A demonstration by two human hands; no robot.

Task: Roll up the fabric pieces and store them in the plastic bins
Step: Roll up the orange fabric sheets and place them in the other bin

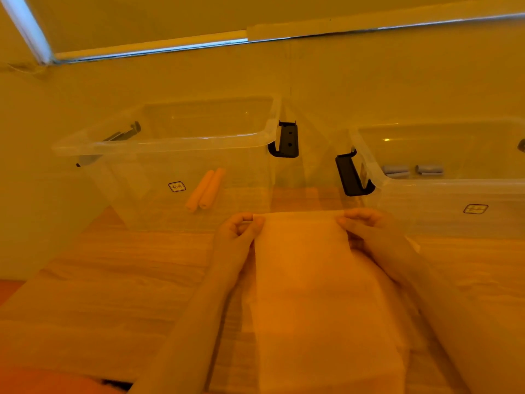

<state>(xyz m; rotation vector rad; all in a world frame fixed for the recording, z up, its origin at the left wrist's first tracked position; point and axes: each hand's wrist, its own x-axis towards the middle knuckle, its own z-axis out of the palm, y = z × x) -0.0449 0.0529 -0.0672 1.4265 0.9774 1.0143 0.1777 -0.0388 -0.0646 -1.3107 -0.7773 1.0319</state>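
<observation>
Lying flat on the wooden table [93, 282], a pale orange fabric piece [309, 280] is stretched with its long axis running from near to far, straight out along the midline between the two forearms. Its far edge is pinched at the left corner by the left hand [235, 231] and at the right corner by the right hand [366, 226], fingers curled onto the cloth; neither hand is nearer than the other. The roll is therefore judged to start at that far edge and travel toward the near side, across the short width.

Just beyond the hands, two clear plastic bins are set side by side. Two orange rolls [205, 189] are seen in the left bin [159, 143], grey rolls [412, 170] in the right bin [443, 183], so the left bin, far-left of the cloth, is judged the likely destination.
</observation>
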